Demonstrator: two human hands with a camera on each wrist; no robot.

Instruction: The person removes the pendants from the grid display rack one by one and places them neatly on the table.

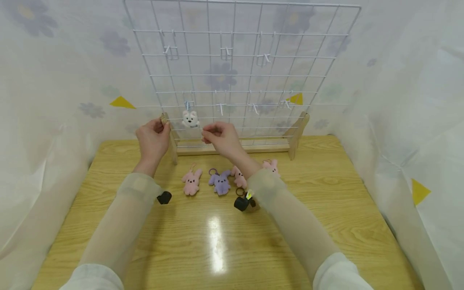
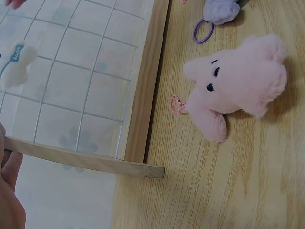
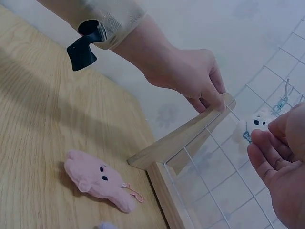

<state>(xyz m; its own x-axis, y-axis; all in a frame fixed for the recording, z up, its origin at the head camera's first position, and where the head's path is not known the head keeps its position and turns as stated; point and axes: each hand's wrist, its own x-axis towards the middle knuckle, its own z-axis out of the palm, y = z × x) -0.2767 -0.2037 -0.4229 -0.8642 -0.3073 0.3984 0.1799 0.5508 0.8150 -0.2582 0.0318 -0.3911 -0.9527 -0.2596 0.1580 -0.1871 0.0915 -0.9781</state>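
Note:
A white plush dog keychain (image 1: 190, 119) hangs by its blue strap from a lower-left hook on the white wire grid (image 1: 232, 75). My left hand (image 1: 153, 139) grips the top of the wooden stand's left upright (image 3: 190, 133), thumb on one side and fingers on the other. Just right of the plush dog is my right hand (image 1: 222, 139), its fingers loosely bent with nothing visible between them. In the head view a small gap parts its fingertips from the plush; the right wrist view shows them overlapping it.
On the wooden table (image 1: 188, 249) lie a pink plush rabbit (image 1: 191, 183), a purple one (image 1: 221, 183) and more pink ones, partly behind my right forearm. Several white hooks (image 1: 226, 52) stick out from the grid. Patterned cloth (image 1: 50, 92) surrounds the table.

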